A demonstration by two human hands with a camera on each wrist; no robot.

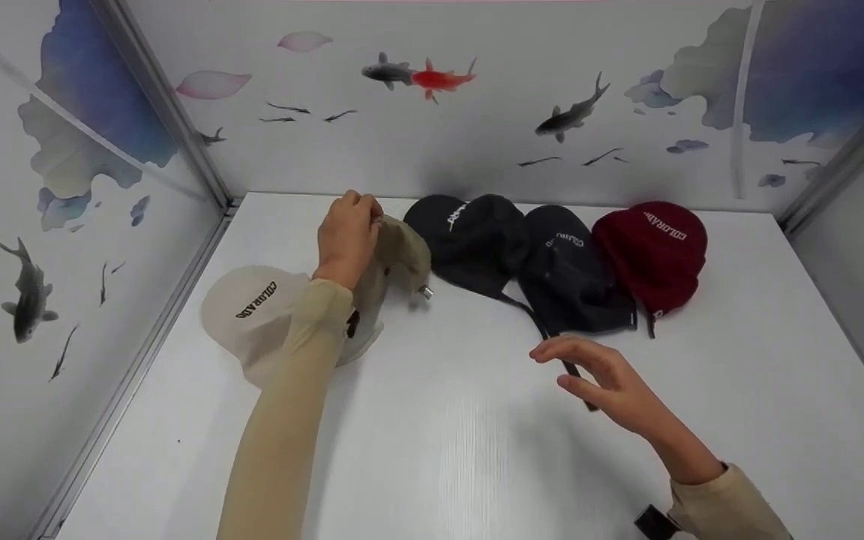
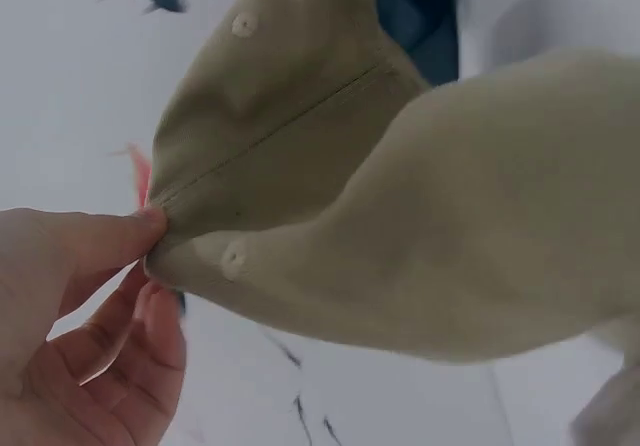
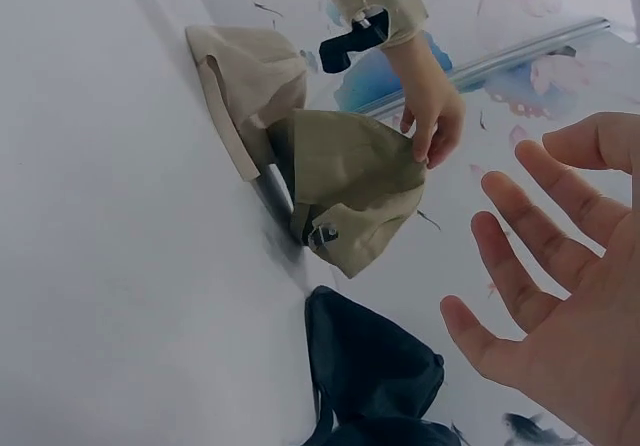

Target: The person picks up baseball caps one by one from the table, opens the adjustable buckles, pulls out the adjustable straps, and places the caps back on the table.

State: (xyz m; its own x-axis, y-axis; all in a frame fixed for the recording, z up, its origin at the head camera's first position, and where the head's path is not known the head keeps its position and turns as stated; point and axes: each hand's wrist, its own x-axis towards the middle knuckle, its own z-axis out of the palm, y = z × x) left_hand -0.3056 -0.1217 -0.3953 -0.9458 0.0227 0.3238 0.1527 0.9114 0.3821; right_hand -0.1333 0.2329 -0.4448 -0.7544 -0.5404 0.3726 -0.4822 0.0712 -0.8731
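Note:
My left hand (image 1: 347,238) pinches the crown of a khaki baseball cap (image 1: 406,251) near the back of the table. The left wrist view shows thumb and fingers on the folded cloth of this khaki cap (image 2: 290,196), with stitched eyelets visible. A metal buckle hangs from its strap. Beside and partly behind the left forearm lies a cream cap (image 1: 252,311) lettered COLORADO. My right hand (image 1: 612,382) hovers over the table in front of the dark caps, fingers spread and holding nothing; its open palm (image 3: 570,336) also appears in the right wrist view.
Right of the khaki cap, a black cap (image 1: 469,240), a dark navy cap (image 1: 574,277) and a dark red cap (image 1: 653,255) lie in an overlapping row. A dark strap (image 1: 580,375) extends toward my right hand. White walls with painted fish enclose the white table (image 1: 439,442).

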